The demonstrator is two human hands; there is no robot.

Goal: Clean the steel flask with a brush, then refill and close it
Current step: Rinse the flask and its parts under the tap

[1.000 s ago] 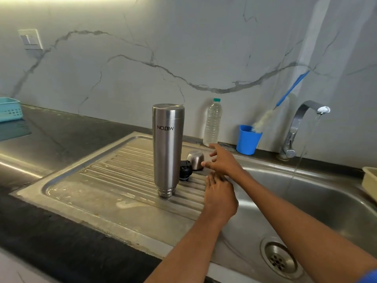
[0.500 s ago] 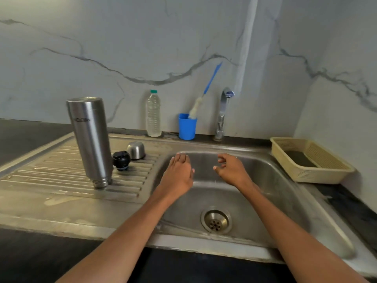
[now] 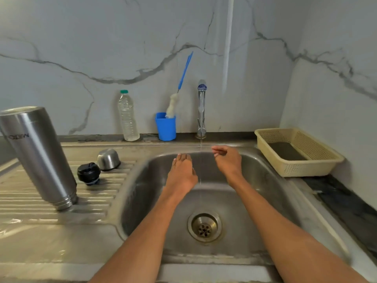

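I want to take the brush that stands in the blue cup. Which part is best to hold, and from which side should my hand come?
Grip the thin blue handle of the brush, coming from the front and above. It leans up and to the right against the wall, clear of the blue cup; the white bristle end sits in the cup. The tap stands close on its right, so the right hand should probably approach above the tap.

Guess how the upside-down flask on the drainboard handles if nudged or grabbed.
The flask is tall, stands mouth-down on its narrow neck across the ridged drainboard, so it probably tips easily. Its smooth steel beside a running tap may be wet and slippery. Inverted, it is likely empty, so fairly light.
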